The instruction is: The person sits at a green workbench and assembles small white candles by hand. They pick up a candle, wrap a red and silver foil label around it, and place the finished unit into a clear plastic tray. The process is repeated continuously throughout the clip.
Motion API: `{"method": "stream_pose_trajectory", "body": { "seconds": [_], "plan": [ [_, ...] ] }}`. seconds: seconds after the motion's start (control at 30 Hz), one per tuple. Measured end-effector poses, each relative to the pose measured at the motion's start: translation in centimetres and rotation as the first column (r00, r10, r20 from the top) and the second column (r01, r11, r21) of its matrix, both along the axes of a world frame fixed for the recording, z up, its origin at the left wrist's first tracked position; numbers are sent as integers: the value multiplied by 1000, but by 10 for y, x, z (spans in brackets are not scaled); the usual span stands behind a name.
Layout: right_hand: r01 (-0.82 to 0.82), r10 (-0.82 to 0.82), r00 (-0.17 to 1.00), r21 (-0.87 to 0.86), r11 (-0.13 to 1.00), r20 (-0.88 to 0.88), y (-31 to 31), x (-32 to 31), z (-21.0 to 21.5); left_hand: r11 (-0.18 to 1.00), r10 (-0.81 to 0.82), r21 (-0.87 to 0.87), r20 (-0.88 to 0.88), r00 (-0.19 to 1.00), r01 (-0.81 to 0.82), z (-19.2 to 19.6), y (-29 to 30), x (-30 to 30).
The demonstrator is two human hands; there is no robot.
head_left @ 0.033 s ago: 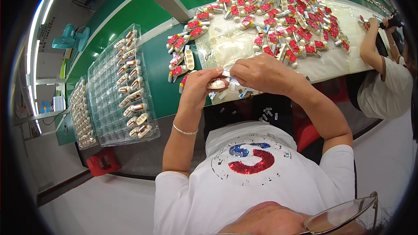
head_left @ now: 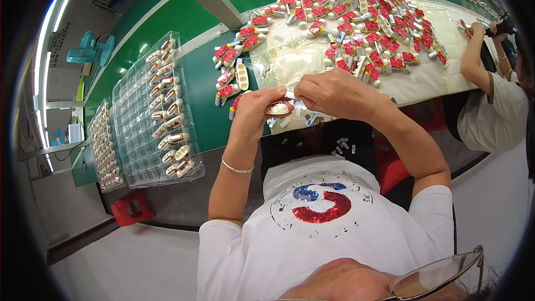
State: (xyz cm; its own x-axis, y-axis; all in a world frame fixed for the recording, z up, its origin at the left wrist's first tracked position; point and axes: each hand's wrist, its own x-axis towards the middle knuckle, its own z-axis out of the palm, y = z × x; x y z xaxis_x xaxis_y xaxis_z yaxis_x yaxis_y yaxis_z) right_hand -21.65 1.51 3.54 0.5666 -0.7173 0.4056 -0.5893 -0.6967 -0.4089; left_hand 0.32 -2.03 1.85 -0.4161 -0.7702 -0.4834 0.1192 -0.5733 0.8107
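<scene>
White shell (head_left: 277,109) gripped in left hand (head_left: 253,106) near front of mat (head_left: 304,58); pinching beside shell with right hand (head_left: 337,92), can't tell on what.

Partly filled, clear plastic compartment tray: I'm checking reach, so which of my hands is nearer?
Left. Your left hand, holding a small, cream-coloured, rounded piece, is right of the tray, apart from it; your right hand is farther right, beyond the left hand.

On the table (head_left: 203,72), a tray (head_left: 132,117), filled along its right side, lies left of scattered parts (head_left: 374,71).
</scene>
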Motion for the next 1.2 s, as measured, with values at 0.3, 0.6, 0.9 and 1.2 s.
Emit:
{"method": "stream_pose_trajectory", "body": {
  "seconds": [0.3, 0.6, 0.9, 1.2],
  "plan": [
    [-33, 22, 986, 63, 997, 164, 0, -9, -5, 996, -32, -81, 69, 997, 37, 2, -1, -2],
    [13, -11, 998, 22, 1000, -62, 4, -5, 6, 999, -8, -52, 90, 996, 13, 3, 2, -10],
    [7, -92, 947, 268, 963, 307, 0, -6, -4, 991, -9, -133, 118, 993, 25, 1, 1, -7],
    [-317, -479, 562, 711, 628, 674, 9, 6, -6, 952, 135, -278, 19, 991, -124, 9, 14, -20]
  ]
}}
